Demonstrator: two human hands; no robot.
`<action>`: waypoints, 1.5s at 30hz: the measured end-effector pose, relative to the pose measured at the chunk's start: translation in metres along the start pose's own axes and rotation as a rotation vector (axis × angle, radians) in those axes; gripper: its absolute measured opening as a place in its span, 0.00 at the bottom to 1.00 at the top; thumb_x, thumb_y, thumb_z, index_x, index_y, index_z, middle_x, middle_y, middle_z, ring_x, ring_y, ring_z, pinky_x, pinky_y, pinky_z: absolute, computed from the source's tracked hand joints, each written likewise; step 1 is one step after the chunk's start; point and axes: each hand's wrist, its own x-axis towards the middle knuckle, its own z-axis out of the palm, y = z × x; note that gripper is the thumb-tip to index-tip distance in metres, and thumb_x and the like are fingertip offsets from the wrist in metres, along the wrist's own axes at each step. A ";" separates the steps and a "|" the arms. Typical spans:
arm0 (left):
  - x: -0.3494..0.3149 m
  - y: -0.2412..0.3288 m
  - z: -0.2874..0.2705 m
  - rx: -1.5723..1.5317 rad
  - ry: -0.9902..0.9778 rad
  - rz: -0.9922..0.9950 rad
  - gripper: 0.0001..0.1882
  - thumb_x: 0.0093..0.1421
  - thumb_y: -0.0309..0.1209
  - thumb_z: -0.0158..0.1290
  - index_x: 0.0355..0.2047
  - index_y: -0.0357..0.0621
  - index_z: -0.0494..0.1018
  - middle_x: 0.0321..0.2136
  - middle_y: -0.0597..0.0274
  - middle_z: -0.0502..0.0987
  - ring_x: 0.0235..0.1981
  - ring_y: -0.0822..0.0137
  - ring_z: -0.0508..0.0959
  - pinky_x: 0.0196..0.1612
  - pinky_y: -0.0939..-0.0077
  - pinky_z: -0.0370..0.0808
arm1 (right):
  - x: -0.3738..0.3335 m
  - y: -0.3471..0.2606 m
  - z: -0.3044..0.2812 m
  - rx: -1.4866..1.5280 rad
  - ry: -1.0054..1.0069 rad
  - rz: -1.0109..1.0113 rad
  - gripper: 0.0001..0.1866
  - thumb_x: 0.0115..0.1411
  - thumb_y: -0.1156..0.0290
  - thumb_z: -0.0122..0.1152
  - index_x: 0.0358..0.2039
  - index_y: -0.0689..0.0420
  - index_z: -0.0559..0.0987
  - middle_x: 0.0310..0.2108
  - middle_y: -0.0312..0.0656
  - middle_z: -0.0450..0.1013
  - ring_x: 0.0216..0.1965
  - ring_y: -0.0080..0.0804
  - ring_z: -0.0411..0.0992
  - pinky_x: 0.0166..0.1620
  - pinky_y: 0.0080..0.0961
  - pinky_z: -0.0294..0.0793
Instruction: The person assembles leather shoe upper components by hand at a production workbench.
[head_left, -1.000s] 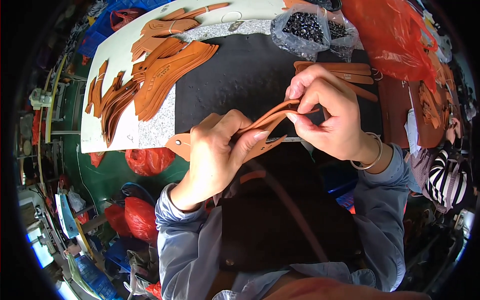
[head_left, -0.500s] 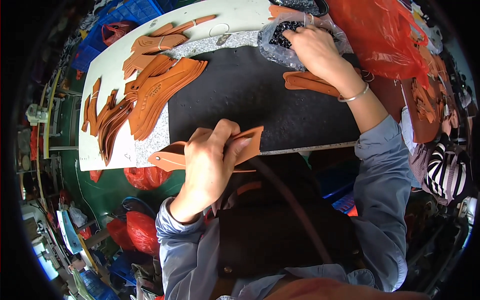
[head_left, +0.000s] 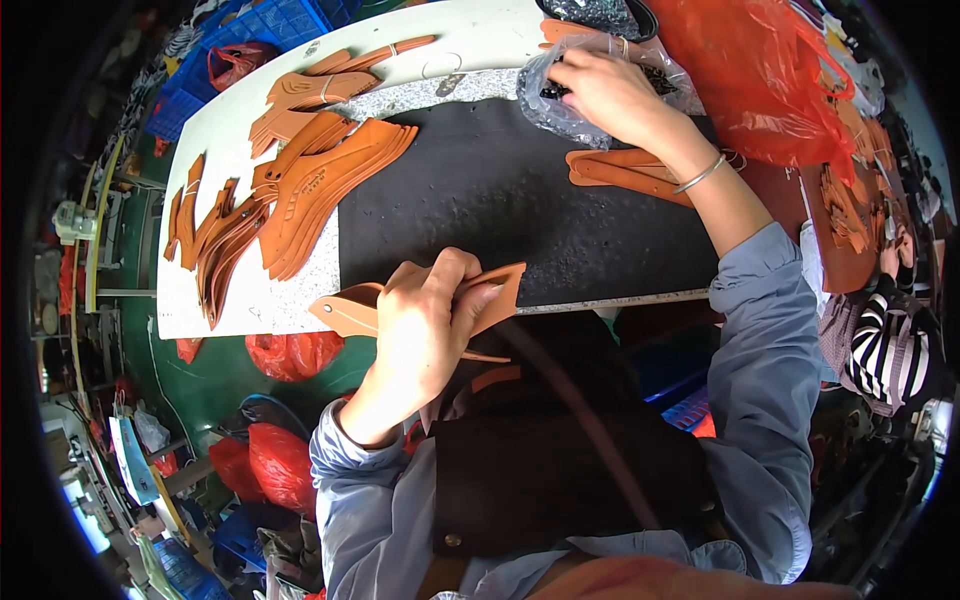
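My left hand (head_left: 425, 310) is closed around a folded tan leather piece (head_left: 350, 309) at the near edge of the table. A small round metal fastener shows at the piece's left end, and its right end sticks out beyond my thumb. At the far right, my right hand (head_left: 610, 95) reaches into the mouth of a clear plastic bag (head_left: 540, 106) of small dark shiny pieces. Its fingers are curled together; whatever they pinch is too small to make out. Just below the bag lies a bundle of tan leather strips (head_left: 625, 172), near my right wrist.
A black mat (head_left: 440, 215) covers the middle of the white table (head_left: 190, 310). Stacked leather cut-outs (head_left: 315, 195) lie on the left, with tied bundles (head_left: 300, 97) behind. A red plastic bag (head_left: 750, 85) sits at the far right. Another person (head_left: 890, 340) is at the right.
My right hand has shifted slightly left in the bag, fingers curling closer to its left rim. My left hand and the leather piece have moved slightly down.
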 end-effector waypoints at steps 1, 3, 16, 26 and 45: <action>-0.001 0.000 0.000 -0.007 -0.011 0.004 0.10 0.46 0.26 0.59 0.26 0.42 0.68 0.14 0.60 0.72 0.16 0.62 0.68 0.26 0.72 0.67 | 0.002 -0.001 0.001 0.000 0.003 0.002 0.10 0.50 0.74 0.56 0.36 0.57 0.75 0.35 0.46 0.69 0.37 0.43 0.71 0.39 0.33 0.73; -0.003 0.001 0.000 -0.009 -0.014 0.018 0.10 0.46 0.26 0.59 0.26 0.42 0.68 0.15 0.60 0.72 0.16 0.62 0.68 0.26 0.72 0.67 | 0.007 0.002 0.005 -0.101 -0.069 -0.012 0.09 0.51 0.75 0.54 0.35 0.58 0.75 0.33 0.45 0.71 0.35 0.42 0.72 0.38 0.33 0.73; -0.001 0.004 0.003 -0.053 0.069 0.169 0.10 0.44 0.25 0.59 0.24 0.41 0.68 0.20 0.61 0.71 0.19 0.62 0.69 0.25 0.73 0.67 | 0.000 0.015 -0.005 0.230 0.325 0.130 0.11 0.53 0.77 0.51 0.37 0.58 0.76 0.32 0.40 0.73 0.30 0.41 0.72 0.34 0.32 0.72; 0.006 0.002 0.004 -0.056 0.230 0.489 0.13 0.40 0.28 0.62 0.25 0.42 0.70 0.23 0.62 0.71 0.21 0.64 0.69 0.23 0.73 0.64 | -0.031 -0.085 -0.053 1.034 -0.128 0.114 0.09 0.55 0.70 0.55 0.27 0.64 0.77 0.19 0.47 0.71 0.21 0.33 0.72 0.27 0.24 0.69; -0.007 0.012 -0.011 -0.407 0.077 0.390 0.13 0.41 0.26 0.64 0.24 0.38 0.70 0.21 0.60 0.72 0.23 0.63 0.73 0.26 0.75 0.69 | -0.062 -0.132 -0.085 1.193 -0.221 0.001 0.08 0.56 0.76 0.51 0.22 0.65 0.70 0.18 0.44 0.63 0.18 0.34 0.63 0.23 0.23 0.62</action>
